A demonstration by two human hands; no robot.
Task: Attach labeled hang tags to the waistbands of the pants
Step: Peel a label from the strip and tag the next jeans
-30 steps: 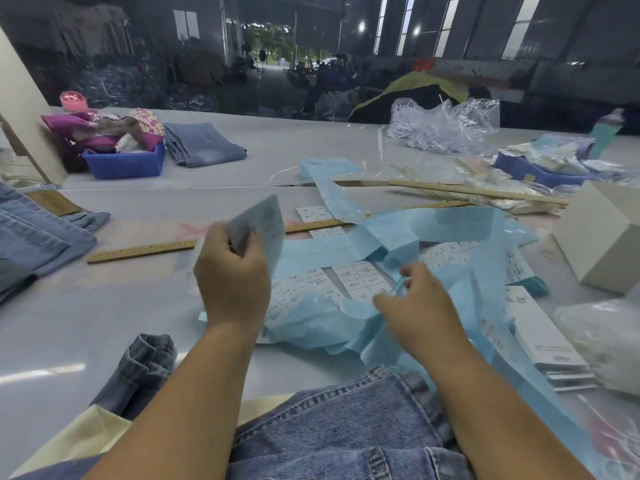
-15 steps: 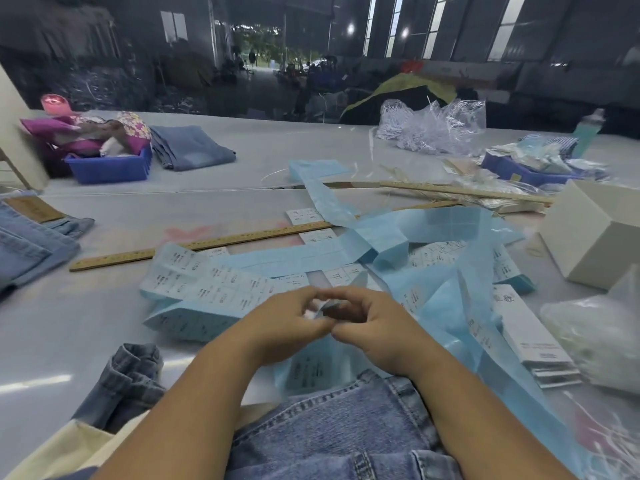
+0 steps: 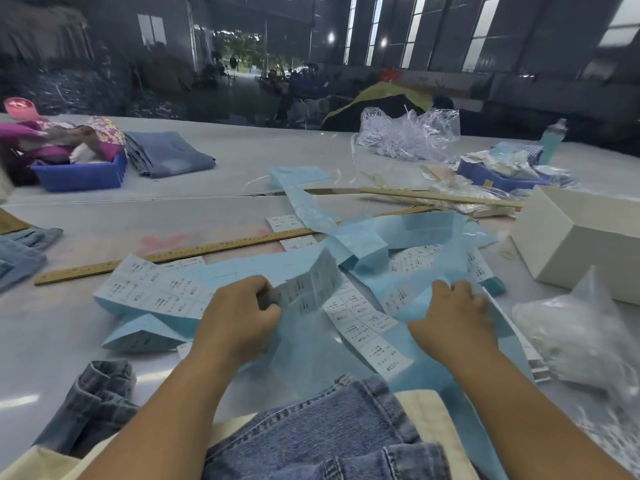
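Note:
Long strips of white printed labels on pale blue backing paper (image 3: pixel 360 244) lie tangled across the table in front of me. My left hand (image 3: pixel 239 317) grips one raised strip of labels (image 3: pixel 308 289), which arches up to the right of it. My right hand (image 3: pixel 453 320) holds another part of the blue backing, fingers curled over its edge. Blue denim pants (image 3: pixel 311 434) lie at the near edge, between my forearms, partly under the paper. A white stack of hang tags (image 3: pixel 519 337) peeks out to the right of my right hand.
A wooden ruler (image 3: pixel 173 254) runs across the table behind the labels. A white box (image 3: pixel 581 240) and a clear plastic bag (image 3: pixel 578 334) sit at the right. Folded jeans (image 3: pixel 169 154) and a blue bin (image 3: pixel 83 174) stand far left; more denim (image 3: pixel 20 254) lies at the left edge.
My hands, together over one small piece half a second ago, have moved apart. The left one now lifts a label strip; the right one has shifted right onto the blue backing.

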